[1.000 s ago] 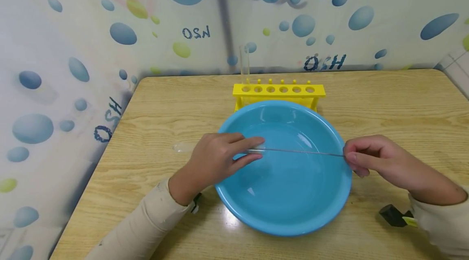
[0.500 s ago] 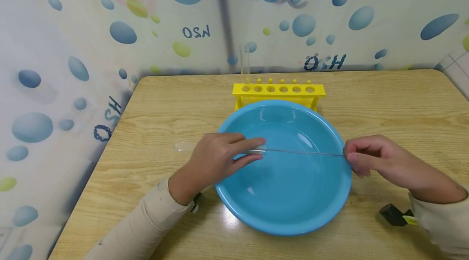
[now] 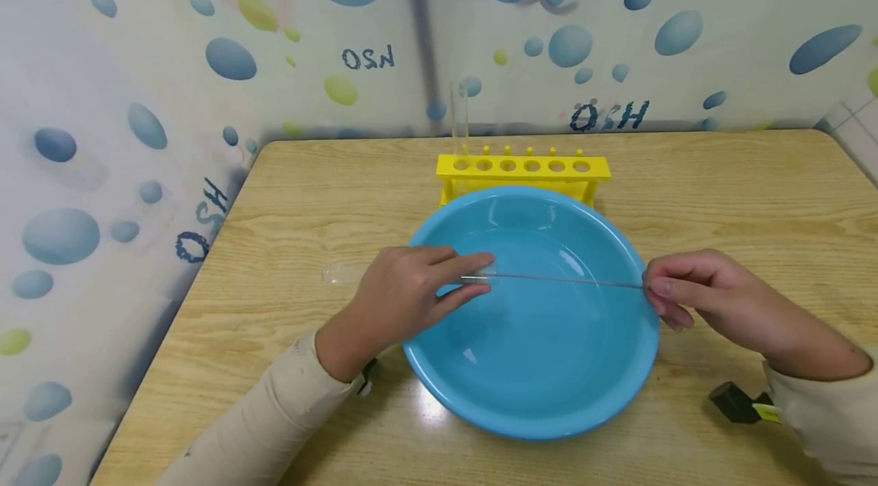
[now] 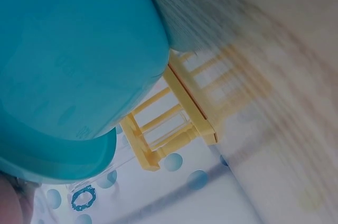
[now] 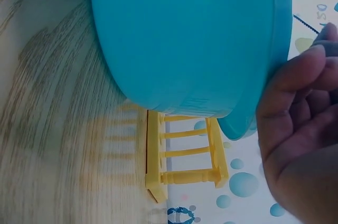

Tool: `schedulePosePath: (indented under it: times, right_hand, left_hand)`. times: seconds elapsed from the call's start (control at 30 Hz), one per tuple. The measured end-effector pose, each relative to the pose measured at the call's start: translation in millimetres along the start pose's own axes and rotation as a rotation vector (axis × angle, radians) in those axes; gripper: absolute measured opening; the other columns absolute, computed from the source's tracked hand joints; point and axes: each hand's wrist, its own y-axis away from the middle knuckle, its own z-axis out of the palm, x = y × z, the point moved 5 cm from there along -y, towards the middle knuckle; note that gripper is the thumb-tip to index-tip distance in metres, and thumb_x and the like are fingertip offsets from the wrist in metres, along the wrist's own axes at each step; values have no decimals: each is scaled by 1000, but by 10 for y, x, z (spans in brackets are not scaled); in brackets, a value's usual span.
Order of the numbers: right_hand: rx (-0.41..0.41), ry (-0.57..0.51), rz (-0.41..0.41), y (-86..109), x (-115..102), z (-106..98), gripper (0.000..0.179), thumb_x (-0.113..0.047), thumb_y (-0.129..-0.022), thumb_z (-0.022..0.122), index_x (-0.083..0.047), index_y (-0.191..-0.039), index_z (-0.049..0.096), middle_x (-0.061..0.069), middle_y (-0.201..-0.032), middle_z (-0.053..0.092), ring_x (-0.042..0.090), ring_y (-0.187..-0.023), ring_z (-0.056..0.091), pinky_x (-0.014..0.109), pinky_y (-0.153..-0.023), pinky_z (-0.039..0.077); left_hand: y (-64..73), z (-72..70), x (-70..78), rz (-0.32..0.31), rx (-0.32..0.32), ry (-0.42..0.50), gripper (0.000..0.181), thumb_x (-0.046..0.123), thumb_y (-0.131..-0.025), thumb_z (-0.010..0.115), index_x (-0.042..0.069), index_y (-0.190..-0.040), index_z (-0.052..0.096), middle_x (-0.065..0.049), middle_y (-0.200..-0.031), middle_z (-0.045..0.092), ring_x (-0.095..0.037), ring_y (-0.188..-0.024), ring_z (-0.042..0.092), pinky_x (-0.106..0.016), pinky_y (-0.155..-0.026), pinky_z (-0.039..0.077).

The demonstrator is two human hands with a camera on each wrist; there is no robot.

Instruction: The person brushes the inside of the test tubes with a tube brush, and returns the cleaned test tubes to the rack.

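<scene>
Over the blue basin, my left hand grips a clear glass test tube lying level, its rounded end sticking out to the left. The tube's mouth is at my fingertips and faces right. My right hand, at the basin's right rim, pinches the end of a test tube brush. Only its thin twisted-wire handle shows, running into the tube's mouth; the bristle end is hidden behind my left hand. In the right wrist view, thumb and forefinger meet on the dark wire.
A yellow test tube rack stands right behind the basin, with one clear tube upright in its leftmost hole. A black object with a yellow-green strip is by the right sleeve. A patterned wall borders the wooden table.
The wire handle and my right fingers sit very slightly higher than before. My left hand, the tube and the basin stay practically where they were.
</scene>
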Motion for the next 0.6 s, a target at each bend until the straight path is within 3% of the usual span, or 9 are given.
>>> schedulePosePath:
  times: [0.27,0.47,0.6]
  right_hand:
    - [-13,57,22,35,-8,-13,32,20,-96,37,-1,-93,61,8,-74,51,23,-66,49,35,-54,42]
    - [-57,66,-12,31,-35,-14,33,23,-92,40,-2,-95,62,7,-77,52,22,-66,50,34,-51,42]
    - [-34,90,13,31,-32,-14,32,21,-94,40,-2,-95,62,7,-76,52,22,-66,50,34,-53,43]
  left_hand:
    - [-9,-4,12,22,13,27,36,34,-82,81,20,-115,75,6,-71,65,-3,-57,56,-18,-47,38]
    - [-13,-9,15,38,34,27,37,34,-82,82,21,-116,75,6,-70,65,-3,-57,56,-17,-47,38]
    - [-10,-7,8,38,47,22,37,34,-81,82,21,-115,75,7,-72,66,-3,-57,57,-17,-47,39]
